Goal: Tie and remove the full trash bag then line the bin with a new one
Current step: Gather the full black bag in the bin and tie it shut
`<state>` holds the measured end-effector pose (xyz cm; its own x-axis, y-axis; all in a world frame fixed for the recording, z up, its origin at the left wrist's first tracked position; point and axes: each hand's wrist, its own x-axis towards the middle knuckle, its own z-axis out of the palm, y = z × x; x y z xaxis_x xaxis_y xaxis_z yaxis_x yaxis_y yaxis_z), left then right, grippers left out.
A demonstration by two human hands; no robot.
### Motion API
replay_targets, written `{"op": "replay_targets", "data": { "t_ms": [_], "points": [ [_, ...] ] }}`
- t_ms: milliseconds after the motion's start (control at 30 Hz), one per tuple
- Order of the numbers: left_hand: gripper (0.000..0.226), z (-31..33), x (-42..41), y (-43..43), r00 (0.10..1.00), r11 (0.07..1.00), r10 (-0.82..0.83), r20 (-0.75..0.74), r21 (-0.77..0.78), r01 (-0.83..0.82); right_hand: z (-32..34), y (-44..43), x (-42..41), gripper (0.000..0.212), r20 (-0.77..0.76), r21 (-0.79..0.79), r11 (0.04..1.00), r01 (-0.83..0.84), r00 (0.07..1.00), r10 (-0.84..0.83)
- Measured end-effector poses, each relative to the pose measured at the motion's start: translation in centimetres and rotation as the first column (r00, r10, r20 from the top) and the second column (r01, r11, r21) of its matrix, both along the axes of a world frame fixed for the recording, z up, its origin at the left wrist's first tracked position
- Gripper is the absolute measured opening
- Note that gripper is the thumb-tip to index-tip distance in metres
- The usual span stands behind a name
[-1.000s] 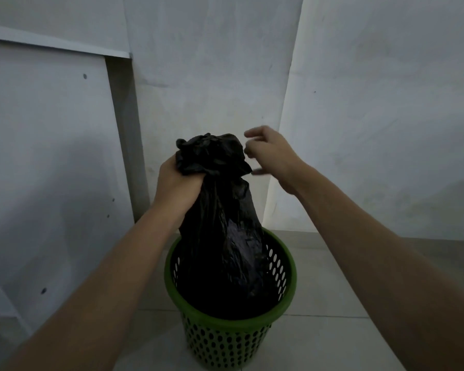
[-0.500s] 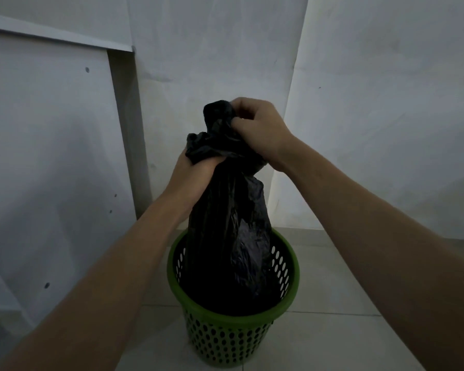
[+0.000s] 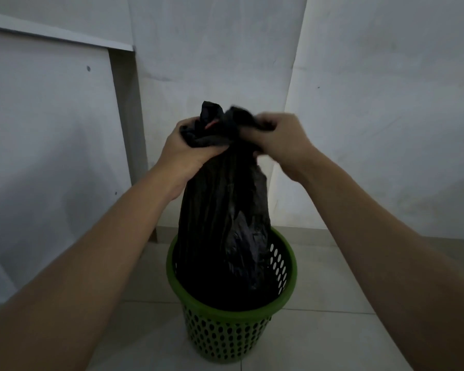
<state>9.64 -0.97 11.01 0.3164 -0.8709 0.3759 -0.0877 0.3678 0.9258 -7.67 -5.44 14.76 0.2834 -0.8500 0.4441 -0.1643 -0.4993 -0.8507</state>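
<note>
A full black trash bag (image 3: pixel 223 210) stands in a green perforated bin (image 3: pixel 225 336) on the tiled floor, its top gathered into a bunch above the rim. My left hand (image 3: pixel 184 149) grips the bag's neck from the left. My right hand (image 3: pixel 281 137) pinches a piece of the gathered top and holds it out to the right. A small pink-red bit shows inside the bunched plastic. The bag's bottom is hidden inside the bin.
White walls meet in a corner right behind the bin. A white panel or cabinet side (image 3: pixel 51 156) stands at the left. Pale floor tiles (image 3: pixel 332 344) spread around the bin. The light is dim.
My right hand came onto the bag's top, took hold of the plastic and has now drawn it rightward. My left hand kept its grip on the neck.
</note>
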Motion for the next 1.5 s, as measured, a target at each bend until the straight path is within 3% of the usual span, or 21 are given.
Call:
{"op": "replay_targets", "data": {
  "t_ms": [67, 133, 200, 333, 400, 500, 533, 600, 667, 767, 833, 900, 1000, 1100, 1167, 1267, 1367, 1433, 1500],
  "points": [
    [0.071, 0.2, 0.3, 0.2, 0.999, 1.0, -0.02, 0.031, 0.024, 0.019, 1.1, -0.3, -0.1, 0.004, 0.257, -0.047, 0.995, 0.091, 0.963, -0.076],
    [0.072, 0.4, 0.3, 0.4, 0.998, 0.999, -0.012, 0.069, 0.037, 0.01, 1.5, -0.1, -0.3, 0.01, 0.334, -0.074, 0.991, 0.112, 0.939, -0.081],
    [0.07, 0.7, 0.0, 0.6, 0.996, 1.0, 0.002, 0.093, 0.029, -0.005, 0.7, 0.4, -0.4, 0.016, 0.287, -0.057, 0.997, 0.042, 0.958, -0.024],
    [0.067, 1.2, -1.2, 1.3, 0.988, 1.0, -0.024, 0.155, 0.021, 0.021, -0.5, 2.0, 0.2, 0.037, -0.089, 0.132, 0.967, -0.219, 0.969, 0.232],
    [0.07, 1.6, -1.4, 1.7, 0.969, 0.989, -0.144, 0.202, 0.063, 0.134, -1.0, 1.8, 1.1, 0.043, -0.091, 0.088, 0.98, -0.178, 0.978, 0.185],
    [0.076, 2.7, -0.5, 2.4, 0.916, 0.911, -0.398, 0.053, 0.138, 0.388, -1.4, 0.8, 1.4, 0.031, 0.042, 0.031, 0.999, -0.032, 0.999, 0.031],
    [0.071, 3.2, 0.0, 2.5, 0.913, 0.903, -0.408, 0.01, 0.154, 0.402, -1.6, 0.5, 1.2, 0.029, 0.083, 0.04, 0.999, -0.013, 0.996, 0.009],
    [0.058, 4.2, 0.5, 2.9, 0.955, 0.931, -0.297, -0.003, 0.221, 0.29, -1.9, 0.1, 0.8, 0.027, 0.131, 0.059, 0.998, -0.013, 0.991, 0.005],
    [0.05, 4.6, 0.6, 3.0, 0.976, 0.923, -0.186, 0.113, 0.36, 0.134, -2.1, 0.3, 1.0, 0.027, 0.138, 0.058, 0.998, -0.019, 0.99, 0.011],
    [0.027, 5.0, -0.2, 3.0, 0.931, 0.843, -0.236, 0.277, 0.535, 0.055, -2.0, 0.7, 1.7, 0.026, 0.136, 0.052, 0.998, -0.028, 0.99, 0.021],
    [0.014, 5.3, -0.5, 2.9, 0.933, 0.874, -0.178, 0.312, 0.486, 0.004, -1.7, 0.8, 2.0, 0.024, 0.095, 0.055, 0.998, -0.015, 0.995, 0.009],
    [0.023, 5.8, -0.1, 2.8, 0.898, 0.927, -0.059, 0.435, 0.357, -0.113, -1.4, 0.9, 1.9, 0.018, 0.055, 0.07, 0.998, -0.005, 0.998, 0.001],
    [0.034, 6.9, 1.0, 2.5, 0.627, 0.936, 0.212, 0.75, 0.03, -0.351, -1.0, 0.9, 1.5, 0.007, 0.036, 0.094, 0.995, 0.011, 0.999, -0.015],
    [0.027, 8.0, 1.1, 2.4, 0.511, 0.932, 0.321, 0.797, -0.168, -0.323, -0.8, 0.9, 1.4, 0.008, 0.037, 0.134, 0.991, -0.022, 0.999, 0.017],
    [0.026, 8.1, 0.6, 2.1, 0.481, 0.941, 0.314, 0.818, -0.201, -0.271, -0.7, 1.1, 1.6, 0.005, 0.035, 0.206, 0.973, -0.103, 0.995, 0.098],
    [0.031, 7.5, 0.2, 1.8, 0.55, 0.964, 0.257, 0.795, -0.167, -0.209, -0.6, 1.5, 2.5, 0.021, 0.018, 0.27, 0.954, -0.13, 0.991, 0.13],
    [0.029, 6.8, 0.7, 1.9, 0.673, 0.957, 0.287, 0.682, -0.172, -0.234, -0.5, 1.4, 3.2, 0.011, 0.077, 0.29, 0.957, -0.027, 0.997, 0.005],
    [0.06, 6.6, 1.0, 2.5, 0.724, 0.936, 0.231, 0.65, 0.055, -0.348, -0.4, 1.3, 3.5, 0.009, 0.121, 0.341, 0.94, 0.012, 0.991, -0.056],
    [0.075, 6.6, 0.7, 3.4, 0.805, 0.84, -0.055, 0.591, 0.463, -0.283, -0.5, 1.1, 3.7, 0.01, 0.169, 0.382, 0.924, 0.01, 0.982, -0.081]
  ]
}}
